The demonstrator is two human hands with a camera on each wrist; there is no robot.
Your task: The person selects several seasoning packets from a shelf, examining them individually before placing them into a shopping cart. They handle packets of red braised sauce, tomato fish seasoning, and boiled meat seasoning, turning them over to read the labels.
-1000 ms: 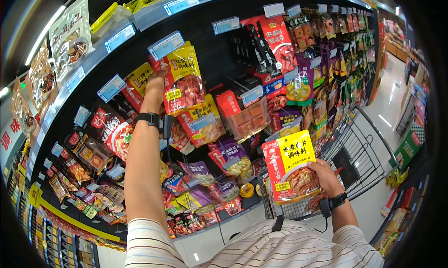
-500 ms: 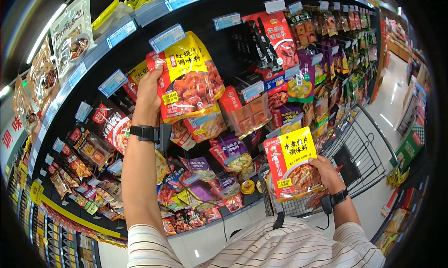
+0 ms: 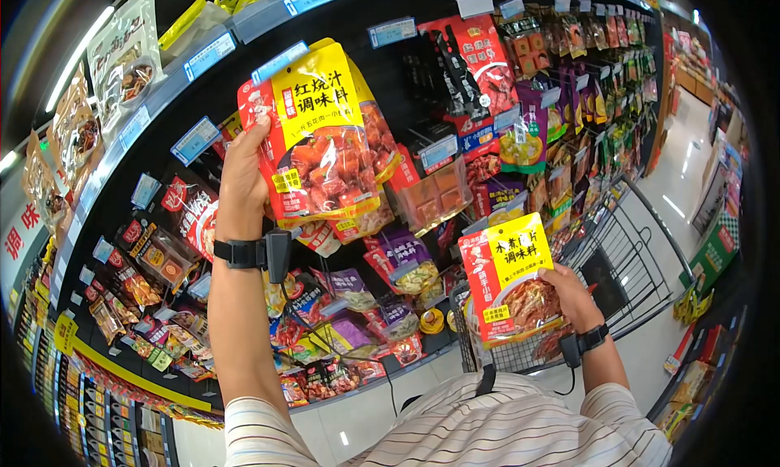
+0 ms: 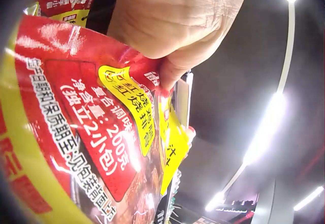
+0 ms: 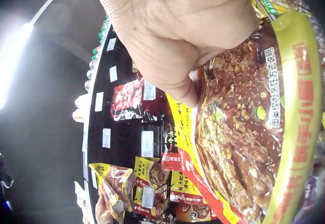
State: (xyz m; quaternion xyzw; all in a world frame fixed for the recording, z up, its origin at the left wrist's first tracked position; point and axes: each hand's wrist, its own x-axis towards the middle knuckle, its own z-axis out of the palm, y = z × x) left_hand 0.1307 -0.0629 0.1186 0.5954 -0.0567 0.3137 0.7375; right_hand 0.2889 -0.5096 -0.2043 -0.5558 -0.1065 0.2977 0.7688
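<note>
My left hand (image 3: 244, 170) pinches the left edge of a red and yellow seasoning pouch (image 3: 321, 142) with a braised-meat picture, its thumb on the front. Another yellow pouch shows behind its right side, and a blue price tag (image 3: 280, 60) overlaps its top. In the left wrist view the thumb presses on the red side of this pouch (image 4: 96, 112). My right hand (image 3: 575, 298) grips a second red and yellow seasoning pouch (image 3: 510, 280) by its right edge, over the cart. The right wrist view shows that pouch (image 5: 238, 132) close up under the thumb.
A wire shopping cart (image 3: 634, 264) stands at the right beside the shelf. Hanging seasoning packets (image 3: 414, 264) fill the black rack ahead. Bagged dry goods (image 3: 126, 60) stand on the upper left shelf. The aisle floor (image 3: 678, 166) runs back on the right.
The left hand has drawn its pouch away from the rack toward me, so it looks larger and faces me more fully. The right hand and its pouch have barely moved.
</note>
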